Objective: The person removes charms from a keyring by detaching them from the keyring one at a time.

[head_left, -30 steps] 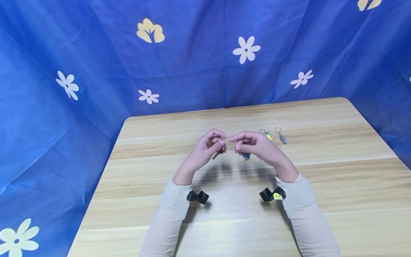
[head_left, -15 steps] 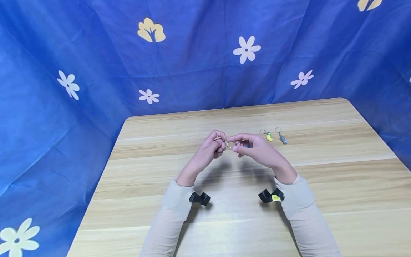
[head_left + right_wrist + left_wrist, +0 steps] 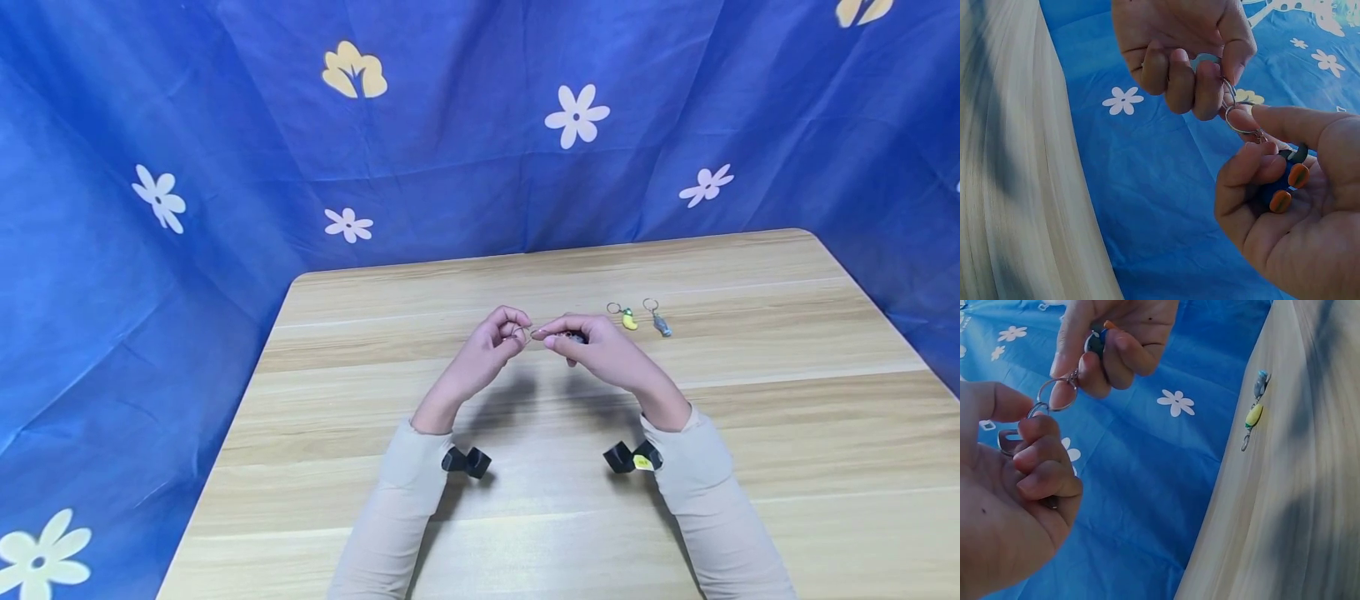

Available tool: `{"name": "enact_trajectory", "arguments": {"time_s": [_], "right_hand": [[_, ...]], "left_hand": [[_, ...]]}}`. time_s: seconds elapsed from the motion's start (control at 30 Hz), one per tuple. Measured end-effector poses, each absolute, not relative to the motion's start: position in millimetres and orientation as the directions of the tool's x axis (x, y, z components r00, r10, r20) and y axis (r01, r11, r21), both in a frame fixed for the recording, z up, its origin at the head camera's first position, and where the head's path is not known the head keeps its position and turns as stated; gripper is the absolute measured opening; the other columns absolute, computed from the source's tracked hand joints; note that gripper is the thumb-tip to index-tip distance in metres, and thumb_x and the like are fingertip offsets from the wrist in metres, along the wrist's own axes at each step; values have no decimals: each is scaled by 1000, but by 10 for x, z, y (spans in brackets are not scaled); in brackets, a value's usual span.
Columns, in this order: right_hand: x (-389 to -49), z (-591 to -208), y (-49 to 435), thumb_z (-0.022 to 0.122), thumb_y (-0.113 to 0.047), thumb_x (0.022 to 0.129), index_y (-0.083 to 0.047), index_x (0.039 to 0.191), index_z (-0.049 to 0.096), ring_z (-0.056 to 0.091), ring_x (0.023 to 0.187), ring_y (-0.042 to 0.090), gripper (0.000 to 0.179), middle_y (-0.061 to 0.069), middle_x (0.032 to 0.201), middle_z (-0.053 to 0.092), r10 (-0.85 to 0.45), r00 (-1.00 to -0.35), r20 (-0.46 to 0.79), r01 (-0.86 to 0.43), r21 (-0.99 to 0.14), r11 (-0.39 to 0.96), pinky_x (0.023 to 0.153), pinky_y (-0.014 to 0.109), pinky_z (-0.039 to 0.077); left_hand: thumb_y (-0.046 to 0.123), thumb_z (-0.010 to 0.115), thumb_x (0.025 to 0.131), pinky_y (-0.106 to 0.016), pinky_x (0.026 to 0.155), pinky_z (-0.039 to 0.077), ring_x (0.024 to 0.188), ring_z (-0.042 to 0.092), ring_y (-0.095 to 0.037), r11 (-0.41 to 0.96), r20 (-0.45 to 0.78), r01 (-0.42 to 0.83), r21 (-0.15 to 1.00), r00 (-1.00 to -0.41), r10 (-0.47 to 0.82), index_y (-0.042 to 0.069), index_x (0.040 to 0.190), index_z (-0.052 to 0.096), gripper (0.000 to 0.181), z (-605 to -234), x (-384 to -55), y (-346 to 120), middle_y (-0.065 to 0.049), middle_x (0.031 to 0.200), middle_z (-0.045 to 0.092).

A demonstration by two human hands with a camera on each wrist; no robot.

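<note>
Above the table, my left hand [image 3: 476, 358] pinches a small metal ring [image 3: 1036, 407] between thumb and index finger. A key [image 3: 1007, 442] on this side lies partly hidden under its curled fingers. Facing it, my right hand [image 3: 611, 354] holds a keychain. The keychain's figure [image 3: 1274, 189] is dark blue with orange feet, tucked in the curled fingers. Its split ring [image 3: 1229, 119] sticks out between thumb and index finger and meets the left hand's ring. Whether the two rings are linked or only touch, I cannot tell.
On the wooden table [image 3: 337, 475], beyond the right hand, lie a yellow keychain [image 3: 628, 319] and a grey-blue keychain [image 3: 661, 325], side by side. A blue flowered cloth [image 3: 465, 192] hangs behind the table.
The left fingers have curled in, and the key that hung below them is out of sight in the head view. The right hand has turned slightly, its figure now mostly covered. Both rings stay close together.
</note>
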State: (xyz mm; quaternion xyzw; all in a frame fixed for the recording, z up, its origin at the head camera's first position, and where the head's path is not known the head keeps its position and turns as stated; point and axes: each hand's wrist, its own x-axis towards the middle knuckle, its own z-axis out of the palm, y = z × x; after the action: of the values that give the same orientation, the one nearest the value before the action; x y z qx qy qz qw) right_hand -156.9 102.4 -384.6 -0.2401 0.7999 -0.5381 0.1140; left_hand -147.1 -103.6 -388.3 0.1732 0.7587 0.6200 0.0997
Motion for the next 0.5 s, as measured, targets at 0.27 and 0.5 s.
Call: {"name": "enact_trajectory", "arguments": {"time_s": [0.27,0.5], "right_hand": [[-1580,-3857,1041,56,-17,97,-7,111,70,55,70,18,22,6,85,62,-454,-883,121,-299,-889,346,59,25,43],[-1572,-3838,1048,57,-17,97,-5,108,70,53,69,14,21,7,88,62,-424,-889,170,-337,-871,358,59,25,44]], "left_hand": [[2,49,91,-18,58,33,65,41,-7,237,43,158,959,-903,427,-3,122,47,32,-3880,-1477,-1056,2,82,47],[3,56,92,-19,62,41,73,48,-10,282,48,205,937,-876,480,2,124,47,33,-3897,-1481,-1069,0,87,51]]}}
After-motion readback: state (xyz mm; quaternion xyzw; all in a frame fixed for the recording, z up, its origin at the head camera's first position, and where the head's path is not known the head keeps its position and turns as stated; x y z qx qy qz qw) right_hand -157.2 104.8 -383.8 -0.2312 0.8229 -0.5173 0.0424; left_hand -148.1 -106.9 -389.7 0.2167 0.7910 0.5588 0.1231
